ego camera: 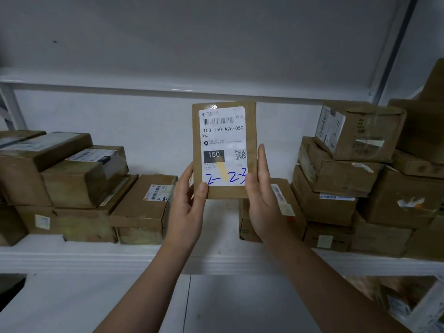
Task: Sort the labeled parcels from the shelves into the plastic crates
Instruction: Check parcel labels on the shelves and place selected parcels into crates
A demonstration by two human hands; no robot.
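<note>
A flat brown cardboard parcel (224,150) is held upright in front of the white shelf, label facing me. Its white label shows "150-150-A26-050", a black "150" box and blue handwriting "2-2-3". My left hand (187,205) grips its lower left corner, thumb on the front. My right hand (263,195) holds its lower right edge, thumb on the label and fingers along the side. No crates are in view.
Stacked brown boxes (79,186) fill the shelf's left side and a taller stack (355,179) fills the right. The white shelf edge (96,258) runs across below my hands. Another labelled box (408,304) sits on the lower shelf at the right.
</note>
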